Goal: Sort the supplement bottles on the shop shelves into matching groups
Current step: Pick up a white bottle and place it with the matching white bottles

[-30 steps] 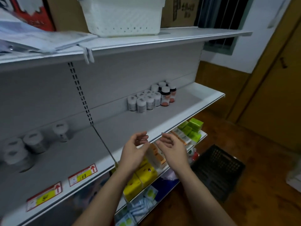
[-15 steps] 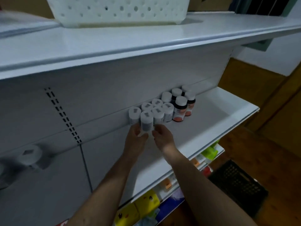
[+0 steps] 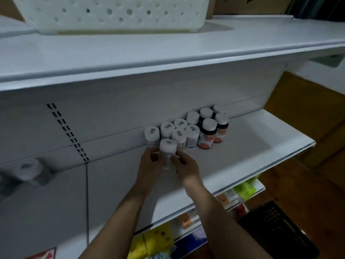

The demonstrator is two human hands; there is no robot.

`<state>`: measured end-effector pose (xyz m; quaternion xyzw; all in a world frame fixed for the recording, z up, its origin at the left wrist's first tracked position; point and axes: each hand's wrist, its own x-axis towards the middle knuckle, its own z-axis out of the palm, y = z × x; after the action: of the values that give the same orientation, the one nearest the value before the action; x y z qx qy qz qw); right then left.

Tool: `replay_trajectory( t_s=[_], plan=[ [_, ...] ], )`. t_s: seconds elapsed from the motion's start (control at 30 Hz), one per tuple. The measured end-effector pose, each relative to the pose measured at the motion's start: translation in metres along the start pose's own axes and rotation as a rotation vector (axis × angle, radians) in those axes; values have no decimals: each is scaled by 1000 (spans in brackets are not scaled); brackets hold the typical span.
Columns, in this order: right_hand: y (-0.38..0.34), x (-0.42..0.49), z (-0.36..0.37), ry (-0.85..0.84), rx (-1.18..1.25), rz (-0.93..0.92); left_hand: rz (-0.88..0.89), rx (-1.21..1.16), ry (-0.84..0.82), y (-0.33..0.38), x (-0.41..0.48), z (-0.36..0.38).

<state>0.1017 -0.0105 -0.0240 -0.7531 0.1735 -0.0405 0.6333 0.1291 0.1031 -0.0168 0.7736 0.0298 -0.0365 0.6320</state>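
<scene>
A cluster of white-capped supplement bottles stands at the back of the middle white shelf (image 3: 252, 146). Several white bottles (image 3: 179, 135) form its left part; several dark bottles with orange labels (image 3: 207, 139) form its right part. One white bottle (image 3: 168, 148) stands in front of the cluster's left end. My left hand (image 3: 151, 163) holds it from the left and my right hand (image 3: 184, 165) from the right, fingers curled round its lower body, which they hide.
More white-capped jars (image 3: 29, 171) stand blurred on the same shelf at far left. A white perforated basket (image 3: 115, 14) sits on the top shelf. Lower shelves hold yellow (image 3: 153, 240) and green boxes (image 3: 244, 189). A black crate (image 3: 276, 228) rests on the wooden floor at lower right.
My hands rose from in front of the lower shelf to the middle shelf and closed round the front white bottle. The view moved closer to the bottle cluster.
</scene>
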Motion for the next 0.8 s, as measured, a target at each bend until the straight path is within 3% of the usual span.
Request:
replay_trajectory(
  t_s=[0.1, 0.27, 0.43, 0.57, 0.67, 0.8],
  plan=[
    [-2, -29, -25, -31, 87, -43, -62, -32, 5, 9, -45, 9],
    [-10, -97, -98, -218, 236, -54, -39, -149, 108, 32, -141, 42],
    [-15, -177, -177, -283, 333, -154, 136, -155, 246, 67, -243, 86],
    [-29, -222, -221, -277, 282, -325, 187, -299, 195, 88, -305, 112],
    [-35, -241, -242, -366, 226, -440, 164, -438, 101, 98, -333, 123],
    [-40, -254, -259, -457, 370, -369, 177, -502, 97, 107, -358, 122]
  ],
)
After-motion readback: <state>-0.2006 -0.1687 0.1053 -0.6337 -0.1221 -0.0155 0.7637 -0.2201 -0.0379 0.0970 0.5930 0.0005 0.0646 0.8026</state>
